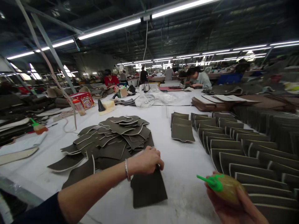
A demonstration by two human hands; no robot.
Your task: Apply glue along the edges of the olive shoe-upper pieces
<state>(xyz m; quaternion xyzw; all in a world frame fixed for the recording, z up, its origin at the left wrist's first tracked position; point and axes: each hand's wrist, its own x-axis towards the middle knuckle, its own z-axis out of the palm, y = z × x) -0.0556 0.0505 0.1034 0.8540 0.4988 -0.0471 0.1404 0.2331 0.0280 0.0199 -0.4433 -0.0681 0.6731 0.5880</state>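
My right hand (230, 199) is wrapped round a squeeze bottle (230, 188) of yellowish-brown liquid, its green nozzle pointing left. My left hand (148, 160), with a bracelet at the wrist, is closed at the far end of a dark olive fabric piece (149, 191) on the white table; the fingertips are partly hidden. Just beyond that hand rises a loose heap of similar pieces (114, 137) with pale edges. To the right, rows of overlapping pieces (247, 161) cover the table, and a short column of them (182, 132) lies nearer the middle.
A second green-tipped bottle (38, 127) lies at the left. Farther back are a red box (85, 100), a black cone (101, 105), clear plastic bags (149, 96) and stacked brown sheets (210, 104). A slanted pole (53, 53) stands at the left. Several people work in the background.
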